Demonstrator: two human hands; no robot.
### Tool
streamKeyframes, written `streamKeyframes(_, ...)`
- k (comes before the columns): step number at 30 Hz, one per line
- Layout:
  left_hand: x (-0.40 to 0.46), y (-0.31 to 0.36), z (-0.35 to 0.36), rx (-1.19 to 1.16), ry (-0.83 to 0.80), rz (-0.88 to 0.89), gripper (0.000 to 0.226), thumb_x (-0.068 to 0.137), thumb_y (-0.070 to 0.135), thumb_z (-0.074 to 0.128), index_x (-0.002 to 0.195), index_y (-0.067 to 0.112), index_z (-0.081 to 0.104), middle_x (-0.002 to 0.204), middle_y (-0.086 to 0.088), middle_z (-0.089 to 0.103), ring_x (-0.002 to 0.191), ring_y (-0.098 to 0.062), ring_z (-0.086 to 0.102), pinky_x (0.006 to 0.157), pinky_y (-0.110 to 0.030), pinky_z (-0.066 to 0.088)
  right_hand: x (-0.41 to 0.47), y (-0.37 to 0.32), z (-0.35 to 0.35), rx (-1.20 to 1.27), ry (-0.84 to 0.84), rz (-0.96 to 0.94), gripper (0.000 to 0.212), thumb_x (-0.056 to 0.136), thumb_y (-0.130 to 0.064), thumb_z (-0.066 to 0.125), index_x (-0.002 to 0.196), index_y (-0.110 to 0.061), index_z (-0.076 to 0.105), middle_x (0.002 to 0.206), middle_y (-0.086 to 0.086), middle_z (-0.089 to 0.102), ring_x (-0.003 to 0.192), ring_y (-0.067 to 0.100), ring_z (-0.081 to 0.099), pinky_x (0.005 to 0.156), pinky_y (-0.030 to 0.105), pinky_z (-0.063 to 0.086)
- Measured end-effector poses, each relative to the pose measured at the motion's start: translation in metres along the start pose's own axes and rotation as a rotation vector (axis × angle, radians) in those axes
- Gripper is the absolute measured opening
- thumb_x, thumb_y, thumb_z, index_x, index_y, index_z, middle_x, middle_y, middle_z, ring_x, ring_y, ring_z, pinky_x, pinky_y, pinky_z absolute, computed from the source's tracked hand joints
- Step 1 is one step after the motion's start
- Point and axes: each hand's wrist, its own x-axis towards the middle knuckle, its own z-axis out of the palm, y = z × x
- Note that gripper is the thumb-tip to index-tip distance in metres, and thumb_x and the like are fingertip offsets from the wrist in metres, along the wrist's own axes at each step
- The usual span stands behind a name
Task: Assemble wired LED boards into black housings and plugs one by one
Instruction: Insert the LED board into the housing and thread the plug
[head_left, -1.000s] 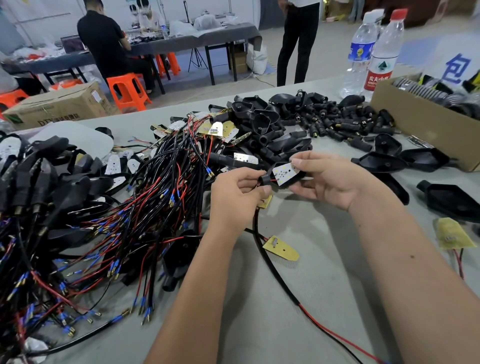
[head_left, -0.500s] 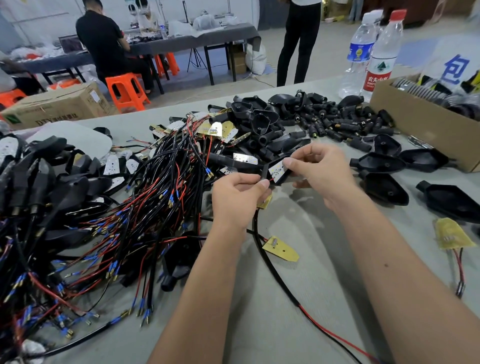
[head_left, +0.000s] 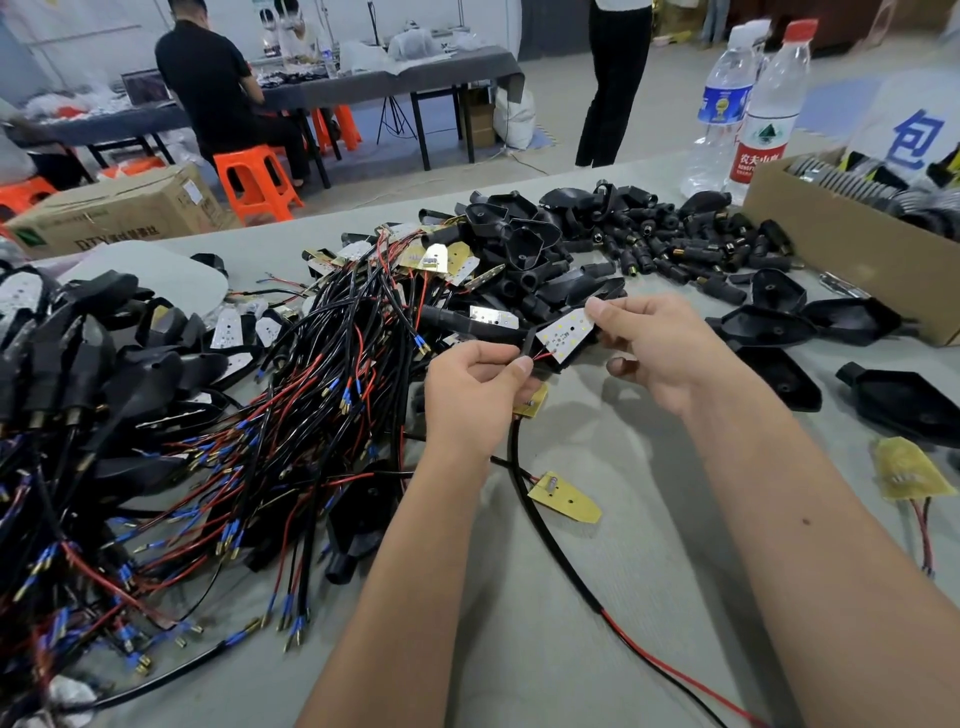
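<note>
The fingers of the right hand (head_left: 654, 353) pinch the upper corner of a white LED board (head_left: 565, 334), and the fingers of the left hand (head_left: 475, 389) are curled round the black housing (head_left: 540, 358) and the red and black wires just under the board. The board stands tilted and only half inside the housing, so I judge that this unit is in the middle of the seating step and is not finished. Its black cable (head_left: 550, 525) runs down toward 6 o'clock over the grey worktop (head_left: 649, 597), and I cannot tell whether it carries a plug yet. At 9 o'clock from the hands lies a big tangle of wired boards (head_left: 249, 415), and further at 9 o'clock a heap of housings with boards inside (head_left: 67, 353), which look like done pieces. At 12 o'clock there is a pile of empty housings (head_left: 519, 244) and, beside it toward 1 o'clock, loose black plugs (head_left: 691, 249). More empty housings (head_left: 769, 327) lie at 3 o'clock. Many parts wait, so much work seems to be left.
</note>
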Motion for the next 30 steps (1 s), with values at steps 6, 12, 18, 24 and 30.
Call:
streamKeyframes(6,-0.002,0.003,0.004,-0.15,0.009,-0.064,0.006,0.093,-0.004,0.07,0.099,-0.005,0.068,0.09,-0.021,0.077,0.077,-0.024,0.078,0.069,-0.023,0.059,-0.003,0.003,0.013,-0.124,0.146,-0.211,0.018,0.088,-0.019,0.081,0.072,-0.015,0.074,0.049,-0.015,0.062,0.041,-0.003,0.054,0.041,0.01,0.039)
streamKeyframes(12,-0.002,0.001,0.005,-0.232,0.063,-0.091,0.013,0.092,-0.006,0.07,0.104,-0.007,0.065,0.093,-0.023,0.076,0.08,-0.026,0.078,0.071,-0.021,0.059,-0.001,0.005,0.014,-0.227,0.133,-0.226,0.02,0.091,-0.023,0.078,0.072,-0.017,0.075,0.049,-0.012,0.063,0.039,-0.001,0.051,0.04,0.011,0.036)
streamKeyframes(18,0.0,0.004,0.002,-0.239,-0.031,-0.154,0.005,0.094,-0.007,0.066,0.098,-0.006,0.063,0.085,-0.018,0.077,0.076,-0.026,0.078,0.067,-0.023,0.061,-0.002,0.002,0.013,0.005,-0.005,-0.196,0.022,0.097,-0.017,0.071,0.076,-0.014,0.074,0.068,-0.002,0.074,0.054,0.011,0.067,0.048,0.015,0.045)
streamKeyframes(24,-0.002,0.007,0.002,-0.191,-0.093,-0.131,0.004,0.097,-0.001,0.066,0.098,-0.002,0.063,0.081,-0.013,0.078,0.077,-0.025,0.078,0.066,-0.024,0.06,0.001,0.008,0.017,-0.224,0.222,-0.376,0.017,0.088,-0.027,0.081,0.077,-0.018,0.072,0.066,-0.004,0.067,0.053,0.009,0.054,0.054,0.029,0.049)
streamKeyframes(30,-0.001,0.01,-0.002,-0.16,-0.107,-0.143,0.004,0.096,0.001,0.068,0.098,0.001,0.064,0.084,-0.015,0.076,0.071,-0.021,0.076,0.059,-0.022,0.057,0.003,0.011,0.02,-0.119,0.158,-0.324,0.021,0.092,-0.021,0.076,0.095,-0.011,0.059,0.084,0.011,0.067,0.057,0.017,0.064,0.04,0.029,0.047)
